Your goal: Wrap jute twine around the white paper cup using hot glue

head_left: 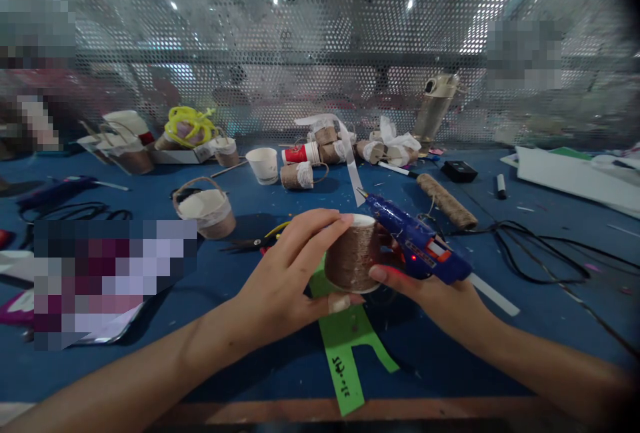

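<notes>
My left hand [293,256] is wrapped around a twine-covered paper cup [353,258], fingers over its rim and thumb beneath its base. The cup is held a little above the table, its white rim facing up. My right hand [440,303] grips a blue hot glue gun [413,233] with a small red light lit; its nozzle points up and left, past the cup's rim. The right thumb touches the cup's lower side, while the other right fingers are mostly hidden. Under the cup lies a cut green paper strip [345,346] with black writing. Scissors [257,243] lie partly behind my left hand.
Twine-wrapped cups, including a small basket [207,213] with a handle, stand on the blue table. A white ribbon [351,166], a twine roll [447,201] and a bottle [437,109] are farther back. Black cable [530,253] loops at right. A perforated metal screen [320,53] rises behind.
</notes>
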